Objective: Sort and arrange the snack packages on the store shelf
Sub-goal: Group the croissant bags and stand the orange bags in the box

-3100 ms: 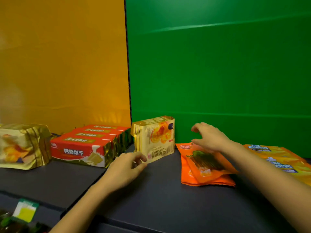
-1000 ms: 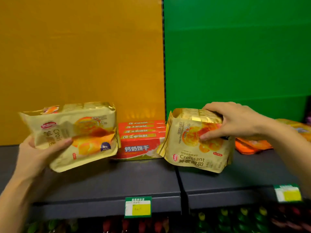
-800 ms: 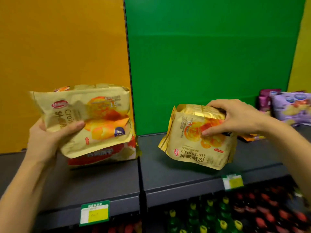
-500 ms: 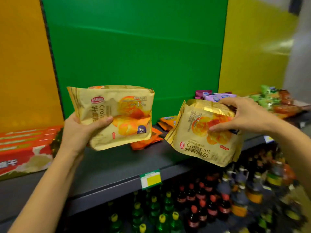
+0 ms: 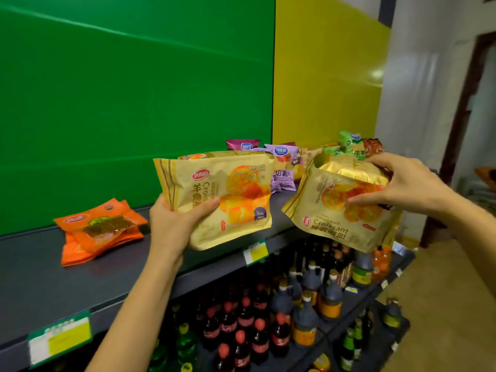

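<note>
Two croissant packs held up in front of a dark store shelf (image 5: pixel 40 285)

Behind the shelf stand a green back panel (image 5: pixel 134 103) and a yellow panel (image 5: pixel 322 76); below it, rows of dark bottles (image 5: pixel 303 304). On the shelf lie orange snack packs (image 5: pixel 99 232) at left and purple chip bags (image 5: pixel 281 167) with green packets (image 5: pixel 349 146) further right. The left hand (image 5: pixel 174 224) has its grip pinching the lower left corner of one yellow croissant pack (image 5: pixel 230 194), held above the shelf edge. The right hand (image 5: pixel 402 183) clamps the top of the second croissant pack (image 5: pixel 341 208), tilted, held off the shelf front
</note>
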Tool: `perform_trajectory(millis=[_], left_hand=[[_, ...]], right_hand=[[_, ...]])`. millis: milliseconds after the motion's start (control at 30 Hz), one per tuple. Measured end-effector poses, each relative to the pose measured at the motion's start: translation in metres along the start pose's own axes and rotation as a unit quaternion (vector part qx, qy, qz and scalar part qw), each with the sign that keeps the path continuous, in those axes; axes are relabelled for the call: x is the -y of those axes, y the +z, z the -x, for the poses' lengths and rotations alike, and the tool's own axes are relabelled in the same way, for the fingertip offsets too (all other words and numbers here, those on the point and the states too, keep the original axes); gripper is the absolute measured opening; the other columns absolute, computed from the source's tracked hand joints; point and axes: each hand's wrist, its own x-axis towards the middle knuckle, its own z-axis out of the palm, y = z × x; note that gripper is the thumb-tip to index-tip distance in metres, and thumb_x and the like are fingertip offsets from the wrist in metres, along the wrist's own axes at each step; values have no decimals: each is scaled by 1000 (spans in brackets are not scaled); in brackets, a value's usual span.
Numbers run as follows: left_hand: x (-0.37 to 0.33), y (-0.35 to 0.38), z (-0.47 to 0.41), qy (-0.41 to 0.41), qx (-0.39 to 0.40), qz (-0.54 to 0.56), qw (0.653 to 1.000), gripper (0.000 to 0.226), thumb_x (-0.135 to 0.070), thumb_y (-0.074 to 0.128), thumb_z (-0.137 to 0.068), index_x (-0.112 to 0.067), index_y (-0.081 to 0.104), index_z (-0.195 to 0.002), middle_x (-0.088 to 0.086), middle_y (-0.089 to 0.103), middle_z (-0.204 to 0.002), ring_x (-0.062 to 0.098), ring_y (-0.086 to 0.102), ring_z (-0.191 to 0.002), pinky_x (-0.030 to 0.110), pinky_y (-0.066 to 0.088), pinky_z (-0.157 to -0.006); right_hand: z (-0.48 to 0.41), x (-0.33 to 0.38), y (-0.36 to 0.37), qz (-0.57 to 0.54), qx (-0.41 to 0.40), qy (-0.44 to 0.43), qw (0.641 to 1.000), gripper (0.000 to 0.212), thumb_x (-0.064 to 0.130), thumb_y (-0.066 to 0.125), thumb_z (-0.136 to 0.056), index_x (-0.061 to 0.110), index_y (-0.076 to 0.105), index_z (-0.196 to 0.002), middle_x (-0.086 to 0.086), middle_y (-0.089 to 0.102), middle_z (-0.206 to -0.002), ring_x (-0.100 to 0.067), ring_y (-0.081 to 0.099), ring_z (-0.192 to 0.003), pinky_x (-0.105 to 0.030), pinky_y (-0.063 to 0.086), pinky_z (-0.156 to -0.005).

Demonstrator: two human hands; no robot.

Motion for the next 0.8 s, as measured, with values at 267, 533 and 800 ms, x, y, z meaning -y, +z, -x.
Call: perform_trajectory(millis=[267,533,800], left_hand=[[52,114,-31,-17,-6,22,1000,43,-7,84,-59,-25,60,-90,3,72,-98,20,70,-89,37,57,-78],[102,232,-82,-11,-26,31,999,65,-21,90,-51,-15,63,-110,3,72,-104,18,70,-94,46,56,-85],[118,333,-129,30,-45,-7,999,70,-32,90,-44,-20,63,-107,-2,73,-99,15,70,-90,42,57,-83]], right_hand=[[-39,-102,-12,10,-13,34,999,83,58,71,-45,21,57,-117,4,59,-103,-20,58,-95,-46,50,-85],[-119,-201,-35,7,-18,56,998,75,59,70,-42,27,56,-108,2,60,-101,-23,58,-97,-47,51,-86],[-198,-293,-59,28,-88,53,994,71,60,70,-48,18,60,-106,-4,61,-99,-27,57,-94,-51,50,-84]])
